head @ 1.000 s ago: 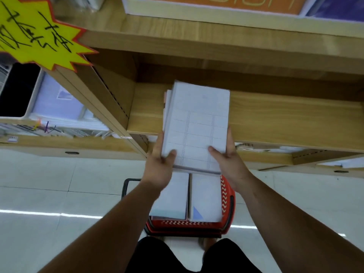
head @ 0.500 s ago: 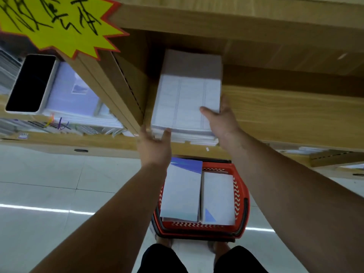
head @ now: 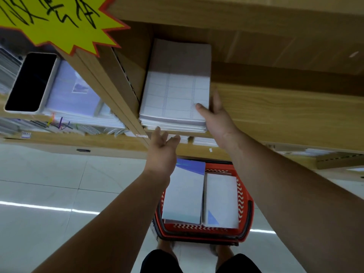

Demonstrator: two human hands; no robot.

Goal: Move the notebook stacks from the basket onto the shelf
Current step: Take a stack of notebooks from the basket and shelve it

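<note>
A notebook stack [head: 175, 91] lies flat on the wooden shelf [head: 285, 111], at the shelf's left end, with its left edge close against the upright divider panel [head: 118, 91]. The far half of the stack sits in shadow under the board above, and its near edge lies just inside the shelf's front lip.

The right hand [head: 214, 115] is at the stack's near right corner. Its grip is loose and wide: the thumb lies flat on the ruled top cover, and the fingers [head: 215, 97] stretch straight along the stack's right side, not curled round it.

The left hand [head: 163, 148] hovers just in front of the shelf's front edge, below the stack's near left corner. Its grip is spread open and has hold of nothing.

Below the shelf, a red basket [head: 245, 196] stands on the tiled floor [head: 49, 184]. It holds a blue-banded pile [head: 183, 194] and, touching it on the right, a blue-cornered pile [head: 220, 200].

Left of the shelf, beyond the divider, a dark-screened phone [head: 29, 81] rests on other stationery. A yellow starburst sign [head: 59, 22] with black handwriting hangs above it.
</note>
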